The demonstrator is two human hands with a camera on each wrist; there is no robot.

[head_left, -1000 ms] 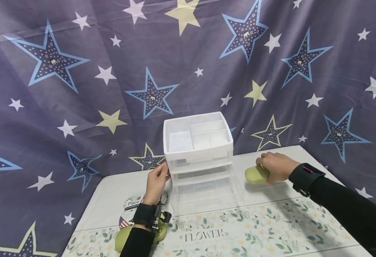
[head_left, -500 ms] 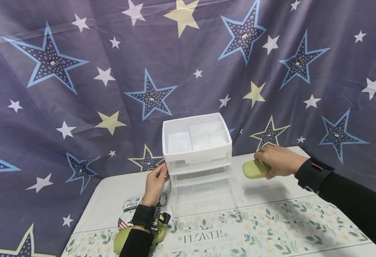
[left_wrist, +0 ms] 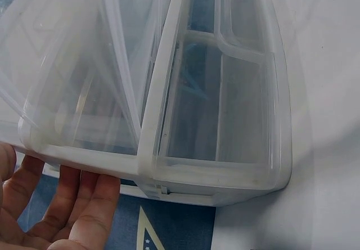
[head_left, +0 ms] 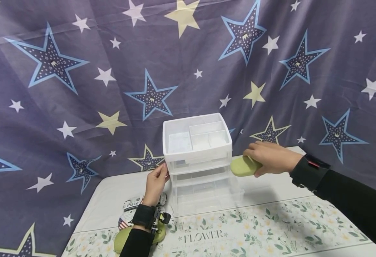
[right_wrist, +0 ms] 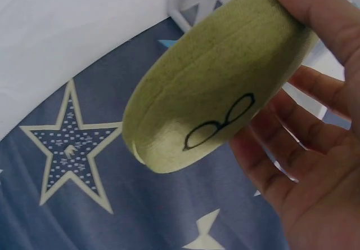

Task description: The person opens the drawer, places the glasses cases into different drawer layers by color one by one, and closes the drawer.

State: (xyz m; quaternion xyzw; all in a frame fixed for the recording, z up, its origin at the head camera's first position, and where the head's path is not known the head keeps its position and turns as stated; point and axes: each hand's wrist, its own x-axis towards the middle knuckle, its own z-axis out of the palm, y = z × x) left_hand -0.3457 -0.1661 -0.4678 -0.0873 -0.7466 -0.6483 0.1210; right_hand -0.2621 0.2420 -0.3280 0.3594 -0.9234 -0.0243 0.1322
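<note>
A white drawer unit [head_left: 197, 155] with clear drawers stands on the table, its divided tray on top and a clear lower drawer [head_left: 204, 196] sticking out in front. My left hand [head_left: 156, 182] is at the unit's left side; in the left wrist view its fingers [left_wrist: 95, 210] touch the white frame. My right hand [head_left: 273, 157] grips a green glasses case [head_left: 244, 166], held in the air close to the unit's right side. An eyeglasses outline is printed on that case [right_wrist: 208, 86] in the right wrist view.
Under my left forearm lies a second green glasses case [head_left: 122, 240], partly hidden. Behind it is a black and white printed item [head_left: 131, 205] with lettering and a flag. A star-patterned cloth [head_left: 188, 71] hangs behind the white table [head_left: 114, 189], which has a floral strip [head_left: 249, 228].
My right hand has lifted the glasses case and carried it left, up to the drawer unit. The left hand stays at the unit's side.
</note>
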